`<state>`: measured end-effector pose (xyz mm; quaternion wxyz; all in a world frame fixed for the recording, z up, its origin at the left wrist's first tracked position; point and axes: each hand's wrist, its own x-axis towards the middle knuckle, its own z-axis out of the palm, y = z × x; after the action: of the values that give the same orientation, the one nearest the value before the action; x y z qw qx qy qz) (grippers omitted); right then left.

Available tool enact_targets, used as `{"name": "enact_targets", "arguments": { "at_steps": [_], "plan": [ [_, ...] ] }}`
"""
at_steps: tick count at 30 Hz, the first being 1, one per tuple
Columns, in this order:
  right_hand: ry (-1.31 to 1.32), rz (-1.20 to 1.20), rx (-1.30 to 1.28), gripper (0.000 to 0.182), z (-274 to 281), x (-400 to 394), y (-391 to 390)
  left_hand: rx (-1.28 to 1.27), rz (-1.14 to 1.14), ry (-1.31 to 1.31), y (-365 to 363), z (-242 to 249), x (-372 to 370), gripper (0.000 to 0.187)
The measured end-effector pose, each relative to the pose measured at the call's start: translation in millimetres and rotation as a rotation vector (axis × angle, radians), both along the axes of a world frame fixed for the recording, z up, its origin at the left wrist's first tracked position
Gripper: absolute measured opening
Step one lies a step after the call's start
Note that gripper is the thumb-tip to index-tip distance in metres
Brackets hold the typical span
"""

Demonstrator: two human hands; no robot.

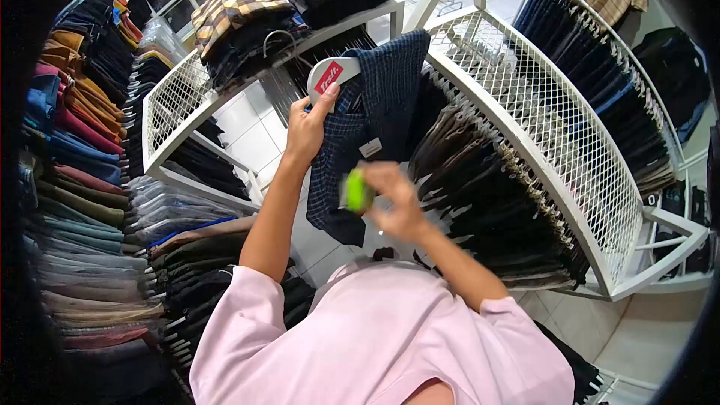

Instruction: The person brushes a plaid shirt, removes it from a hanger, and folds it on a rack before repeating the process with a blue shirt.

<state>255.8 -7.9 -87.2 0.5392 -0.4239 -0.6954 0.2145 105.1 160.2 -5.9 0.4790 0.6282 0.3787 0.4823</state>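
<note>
My left hand (309, 126) is closed around a white hanger (346, 73) with a red brand label, thumb pressed on its front. From the hanger hangs a dark blue checked shirt (390, 82), folded over, with a small white tag (370, 148) showing on its dark fabric. My right hand (399, 206) is in front of the shirt's lower part, closed on a bright green object (356, 190). Motion blur hides what kind of object it is, and whether it touches the shirt cannot be made out.
Racks of hung clothes (82, 247) line the left side. A white mesh-topped rack (540, 127) with dark trousers (487, 195) beneath stands at the right. Folded shirts (240, 11) are stacked on another rack ahead. White floor tiles (251, 131) show between the racks.
</note>
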Motion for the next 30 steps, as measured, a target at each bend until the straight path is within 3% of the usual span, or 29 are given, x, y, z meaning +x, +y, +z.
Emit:
{"name": "enact_targets", "arguments": {
  "at_steps": [1,3,5,7,9,12,14,15,17,19,20,23,25,26,27,30],
  "plan": [
    [0.062,-0.170,0.144,0.072,15.7,9.9,23.3,-0.008,-0.012,-0.015,-3.4,0.2,2.5,0.046],
    [0.244,-0.372,0.141,0.067,24.8,18.7,60.1,-0.018,-0.039,-0.054,-8.7,1.7,11.2,0.045],
    [0.291,-0.291,0.126,0.064,27.9,2.8,64.0,0.001,-0.045,-0.080,-8.4,0.1,17.1,0.043],
    [-0.005,-0.156,0.192,0.062,12.9,-17.6,33.0,0.038,-0.035,-0.121,-1.5,0.1,17.4,0.044],
    [-0.068,0.283,-0.076,0.063,-11.3,-26.2,-6.6,-0.014,-0.054,-0.034,-0.7,8.0,3.3,0.045],
    [-0.105,0.142,-0.112,0.063,-13.4,-15.8,-19.2,0.000,-0.050,-0.040,-7.4,12.1,-1.3,0.046],
    [0.069,-0.175,0.156,0.061,16.8,-1.7,15.1,0.013,-0.049,-0.062,-12.4,8.4,1.3,0.046],
    [0.105,-0.304,0.170,0.058,29.5,7.5,32.0,0.025,-0.053,-0.079,-13.0,7.2,4.5,0.045],
    [0.097,-0.339,0.175,0.059,47.9,7.0,50.7,0.014,-0.053,-0.053,-12.0,4.1,7.8,0.043],
    [0.048,-0.253,0.245,0.064,33.9,-15.6,41.2,0.023,-0.036,-0.055,-11.9,10.7,11.5,0.042],
    [0.041,-0.195,0.154,0.065,17.5,-32.4,21.9,0.045,-0.013,-0.095,-10.2,14.6,10.7,0.041],
    [-0.199,0.299,-0.045,0.067,-14.8,-24.2,-14.8,0.027,-0.032,-0.022,-6.5,14.1,-6.1,0.044],
    [-0.037,0.044,0.017,0.068,-1.0,-13.8,-5.9,0.030,-0.050,-0.039,-7.7,12.1,-5.8,0.046],
    [-0.037,-0.131,0.180,0.067,17.9,-5.1,9.4,0.032,-0.066,-0.048,-9.1,11.2,-4.7,0.046],
    [0.170,-0.233,0.142,0.064,30.6,-1.3,22.9,0.037,-0.067,-0.038,-10.0,9.4,-3.0,0.046],
    [0.184,-0.312,0.182,0.059,45.9,1.3,49.8,0.055,-0.076,-0.040,-11.7,5.6,6.4,0.045]
  ]
}}
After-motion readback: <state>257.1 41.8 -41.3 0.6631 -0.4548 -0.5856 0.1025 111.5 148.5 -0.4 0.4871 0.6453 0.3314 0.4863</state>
